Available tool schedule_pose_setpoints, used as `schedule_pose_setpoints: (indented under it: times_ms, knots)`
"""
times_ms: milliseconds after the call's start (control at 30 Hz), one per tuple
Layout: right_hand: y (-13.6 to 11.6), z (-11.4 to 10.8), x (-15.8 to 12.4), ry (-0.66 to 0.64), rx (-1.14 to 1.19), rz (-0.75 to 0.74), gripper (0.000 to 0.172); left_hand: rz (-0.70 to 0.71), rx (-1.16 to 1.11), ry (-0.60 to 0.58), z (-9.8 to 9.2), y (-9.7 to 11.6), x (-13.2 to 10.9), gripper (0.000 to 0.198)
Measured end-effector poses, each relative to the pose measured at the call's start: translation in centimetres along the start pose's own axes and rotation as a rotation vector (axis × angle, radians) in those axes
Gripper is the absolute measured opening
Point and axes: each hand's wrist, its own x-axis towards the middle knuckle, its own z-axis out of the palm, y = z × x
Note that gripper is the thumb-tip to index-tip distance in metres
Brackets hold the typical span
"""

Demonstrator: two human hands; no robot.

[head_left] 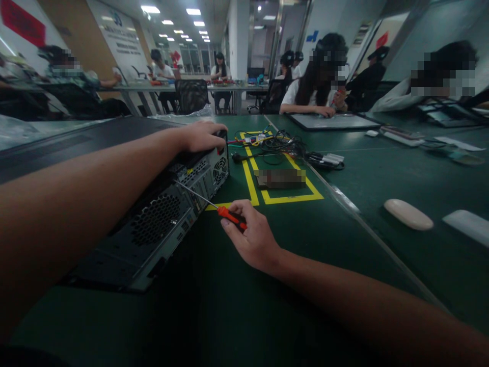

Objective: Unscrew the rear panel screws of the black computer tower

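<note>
A black desktop computer case (155,219) lies on the green table with its metal back panel, vents and ports facing me. My left hand (202,136) rests on the far top corner of the case, its fingers bent over the edge. In my right hand (252,232) is a screwdriver with an orange and black handle (234,218), gripped between thumb and fingers. Its thin metal shaft (196,194) points left and reaches the upper part of the back panel. What the tip touches is too small to make out.
Yellow tape (250,178) marks the table beyond the case. A bundle of cables (282,145) and a partly blurred dark box (280,179) lie there. To the right are a beige oval object (408,214) and a white one (468,225). Several people sit at tables beyond.
</note>
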Motion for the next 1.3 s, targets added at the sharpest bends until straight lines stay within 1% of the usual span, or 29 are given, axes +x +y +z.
schedule_pose_setpoints:
  times_ms: [167, 433, 733, 1067, 1300]
  knots:
    - [-0.12, -0.09, 0.02, 0.0, -0.001, 0.011, 0.014, 0.01, -0.005, 0.001, -0.01, 0.04, 0.04, 0.102]
    - [0.14, 0.02, 0.03, 0.02, 0.003, 0.0, 0.015, 0.019, 0.008, 0.01, 0.23, -0.55, 0.45, 0.104]
    - [0.06, 0.08, 0.05, 0.018, 0.005, 0.009, 0.015, 0.003, 0.002, -0.008, -0.03, 0.05, -0.04, 0.105]
    - [-0.09, 0.0, -0.02, 0.016, 0.004, 0.014, 0.015, 0.008, 0.023, -0.006, 0.04, -0.21, 0.17, 0.103]
    - [-0.01, -0.05, 0.01, 0.017, -0.011, 0.012, 0.015, 0.025, -0.025, 0.003, 0.1, -0.21, 0.18, 0.102]
